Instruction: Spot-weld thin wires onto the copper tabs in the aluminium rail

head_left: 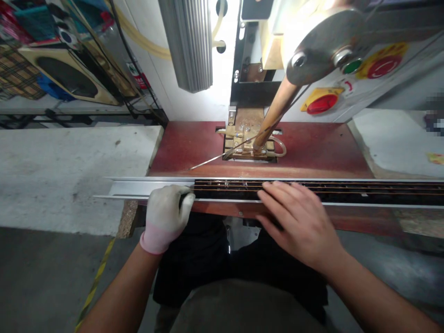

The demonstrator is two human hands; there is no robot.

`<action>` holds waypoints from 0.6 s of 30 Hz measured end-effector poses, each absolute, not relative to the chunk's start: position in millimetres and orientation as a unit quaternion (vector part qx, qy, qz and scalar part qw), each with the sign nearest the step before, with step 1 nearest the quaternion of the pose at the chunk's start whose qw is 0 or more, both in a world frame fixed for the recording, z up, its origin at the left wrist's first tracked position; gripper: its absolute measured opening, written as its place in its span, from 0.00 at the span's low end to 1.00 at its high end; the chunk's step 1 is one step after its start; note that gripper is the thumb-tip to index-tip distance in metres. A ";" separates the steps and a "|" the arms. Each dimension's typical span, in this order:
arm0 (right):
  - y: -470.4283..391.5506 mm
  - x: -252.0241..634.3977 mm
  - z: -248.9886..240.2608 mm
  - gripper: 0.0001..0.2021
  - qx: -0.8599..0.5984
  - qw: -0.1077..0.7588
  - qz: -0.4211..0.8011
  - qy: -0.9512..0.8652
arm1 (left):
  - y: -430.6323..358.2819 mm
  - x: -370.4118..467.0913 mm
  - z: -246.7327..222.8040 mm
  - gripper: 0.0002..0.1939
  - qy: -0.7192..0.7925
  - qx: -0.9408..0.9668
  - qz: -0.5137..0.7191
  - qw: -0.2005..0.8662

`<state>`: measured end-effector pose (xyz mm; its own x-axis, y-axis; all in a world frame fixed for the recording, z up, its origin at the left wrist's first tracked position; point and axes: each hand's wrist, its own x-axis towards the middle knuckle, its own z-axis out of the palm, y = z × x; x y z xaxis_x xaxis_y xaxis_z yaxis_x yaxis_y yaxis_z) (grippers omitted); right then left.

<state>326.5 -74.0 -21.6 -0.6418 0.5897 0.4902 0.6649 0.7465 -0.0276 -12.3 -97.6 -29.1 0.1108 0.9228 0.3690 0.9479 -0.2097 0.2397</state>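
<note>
A long silver metal channel (133, 188) lies across the red work surface. Inside it, from the middle to the right edge of view, runs a black strip (225, 189) with thin gold-coloured lines along its length. My left hand (167, 210), in a white glove with a pink cuff, is closed at the strip's left end; its fingertips are partly hidden there. My right hand (296, 215) is bare. Its fingers are stretched out, and their tips rest over the strip and channel, right of centre.
Behind the channel stands a machine with a brass-coloured block (246, 138), a slanted tan rod (274, 115) and a thin metal rod (208, 162) pointing left. Red stop button (383, 67) and red switch (322, 104) sit at the right. A pale board (69, 175) extends left.
</note>
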 end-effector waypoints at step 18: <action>-57.7 401.7 -27.6 0.48 -0.465 0.209 -0.112 -0.853 | -79.7 -138.4 -18.4 0.20 -0.632 -0.763 -0.132 0.008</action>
<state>401.7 -57.7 -27.6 -0.4793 0.7467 0.4613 0.8405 0.5419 -0.0039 -138.4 -79.7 -18.4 0.1653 0.9632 0.2120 0.9676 -0.2000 0.1542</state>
